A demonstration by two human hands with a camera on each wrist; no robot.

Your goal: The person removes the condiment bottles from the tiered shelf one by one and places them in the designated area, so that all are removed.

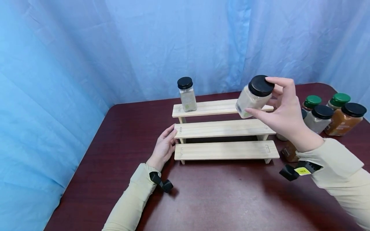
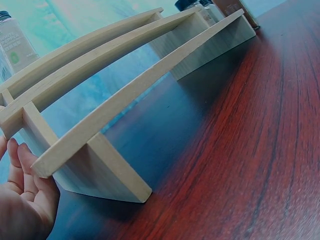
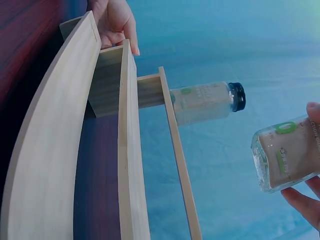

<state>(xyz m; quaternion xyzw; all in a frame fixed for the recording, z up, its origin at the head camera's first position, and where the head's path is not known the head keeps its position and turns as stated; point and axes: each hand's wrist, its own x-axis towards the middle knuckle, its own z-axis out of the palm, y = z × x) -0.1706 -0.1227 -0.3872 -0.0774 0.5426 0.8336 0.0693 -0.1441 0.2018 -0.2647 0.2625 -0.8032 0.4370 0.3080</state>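
My right hand (image 1: 284, 110) grips a clear spice jar (image 1: 251, 102) with a black lid, thumb on its lower side and fingers by the lid. The jar is tilted in the air above the right part of a three-tier wooden rack (image 1: 225, 129); in the right wrist view its pale contents (image 3: 292, 155) show through the glass. My left hand (image 1: 164, 146) holds the left end of the rack's middle shelf, thumb on top; some of its fingers are hidden below. Another black-lidded jar (image 1: 188, 96) stands upright on the top shelf's left end.
Right of the rack stand several more jars, among them an orange-brown one (image 1: 344, 120) with a black lid and two with green lids (image 1: 340, 99). The dark red table (image 1: 208, 199) extends in front. Blue curtains (image 1: 173, 48) hang behind and at the sides.
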